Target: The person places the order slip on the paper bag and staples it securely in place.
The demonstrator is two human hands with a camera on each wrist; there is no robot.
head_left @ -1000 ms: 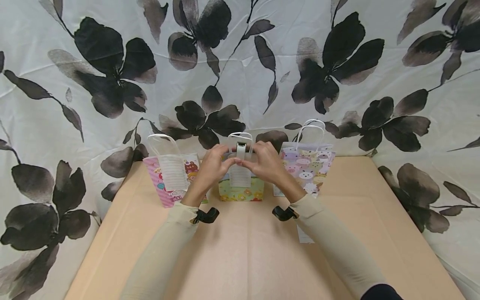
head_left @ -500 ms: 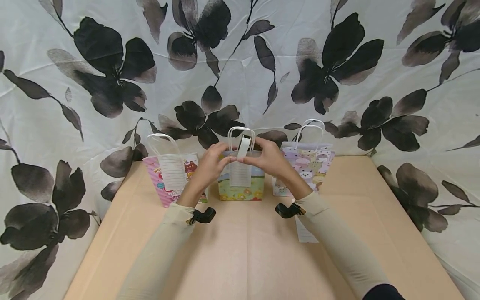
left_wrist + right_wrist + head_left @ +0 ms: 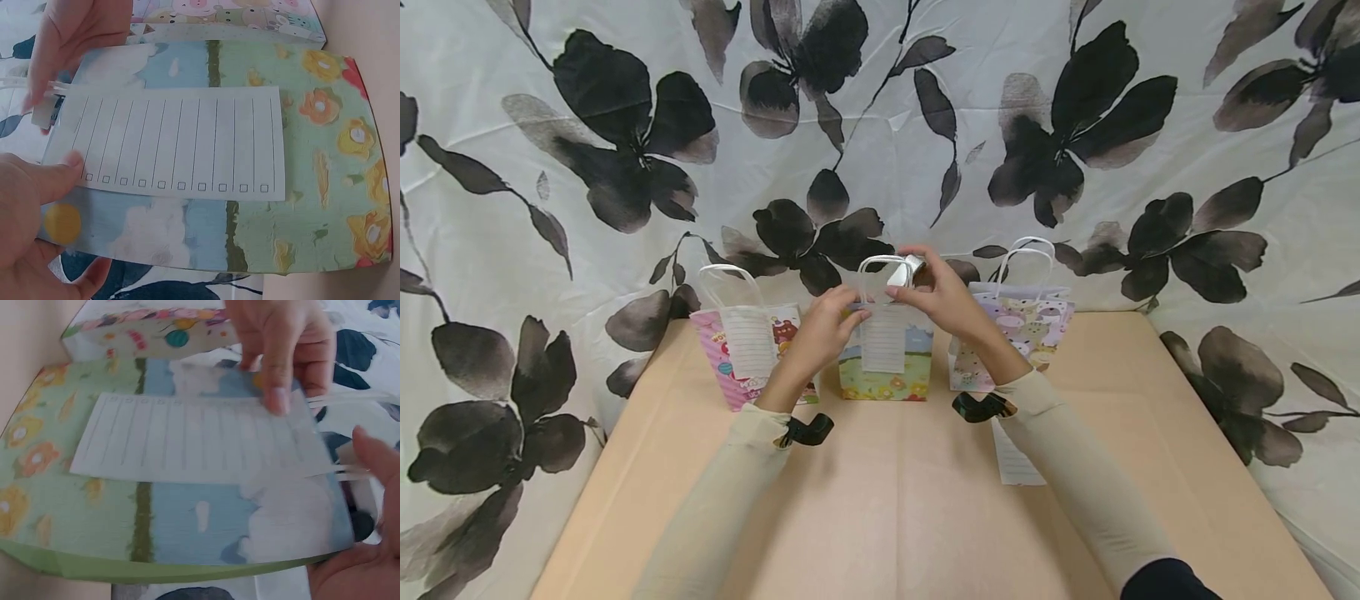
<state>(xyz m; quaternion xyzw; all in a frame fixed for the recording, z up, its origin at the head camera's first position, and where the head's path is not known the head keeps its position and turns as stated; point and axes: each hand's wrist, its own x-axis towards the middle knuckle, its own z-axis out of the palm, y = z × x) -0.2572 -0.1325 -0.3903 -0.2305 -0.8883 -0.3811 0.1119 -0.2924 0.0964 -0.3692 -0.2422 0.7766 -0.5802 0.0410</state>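
Observation:
A small gift bag (image 3: 883,385) with a meadow and flower print stands upright at the middle of the table. Against its upper front lies a lined white paper slip (image 3: 181,144) with small checkboxes. My left hand (image 3: 823,329) pinches the slip to the bag's top edge, thumb in front and fingers behind. At the bag's top right, my right hand (image 3: 951,300) holds a small white stapler (image 3: 906,272), tilted beside the white handles. In the right wrist view the stapler (image 3: 369,500) is partly hidden by the thumb and the handle.
A pink gift bag (image 3: 730,387) with a lined slip (image 3: 751,342) on its front stands at left. At right is a lilac animal-print bag (image 3: 1054,321), partly behind my right wrist. Another lined slip (image 3: 1018,458) lies on the table near my right forearm. A floral cloth (image 3: 895,167) hangs behind.
The stapler has come away from the slip's top and tilted to the right in my right hand, which has moved up and right. My left hand stays on the bag's edge.

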